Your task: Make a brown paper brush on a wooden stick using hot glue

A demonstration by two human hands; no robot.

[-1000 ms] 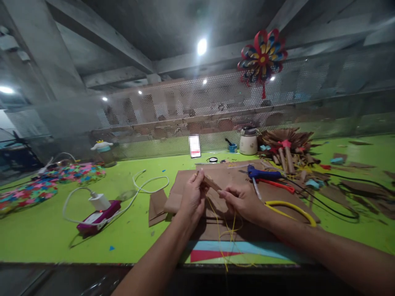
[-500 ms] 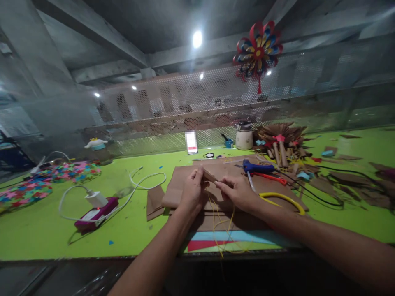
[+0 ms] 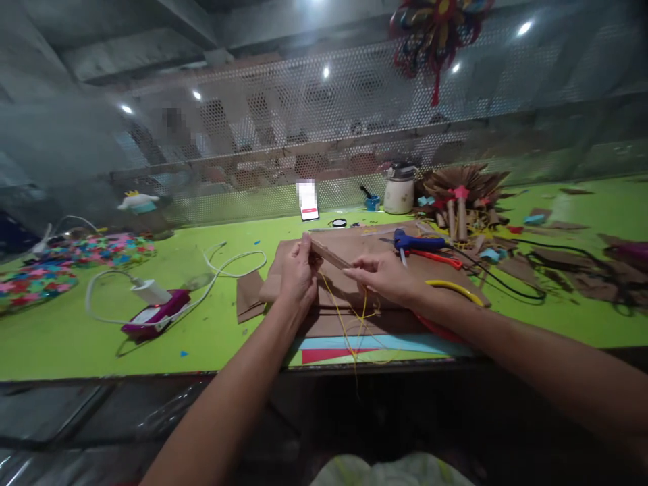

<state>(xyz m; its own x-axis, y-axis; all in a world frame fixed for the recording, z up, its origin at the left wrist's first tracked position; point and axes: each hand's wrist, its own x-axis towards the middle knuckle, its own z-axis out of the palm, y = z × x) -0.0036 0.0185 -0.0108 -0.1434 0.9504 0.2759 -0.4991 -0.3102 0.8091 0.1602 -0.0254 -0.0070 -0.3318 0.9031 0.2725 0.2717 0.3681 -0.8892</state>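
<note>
A brown strip (image 3: 331, 256) is pinched at opposite ends by the left hand (image 3: 298, 275) and right hand (image 3: 387, 275); steady alignment appears required.

Head cam, wearer's POV, close over near side of green tbl (image 3: 207, 344), fwd/down twd mesh screen (image 3: 283, 145)

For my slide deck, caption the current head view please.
Left hand and right hand hold a folded brown paper strip above a green table, yellow strings dangling below.

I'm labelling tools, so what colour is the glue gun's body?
The glue gun's body is blue, clearest in the head view.
</note>
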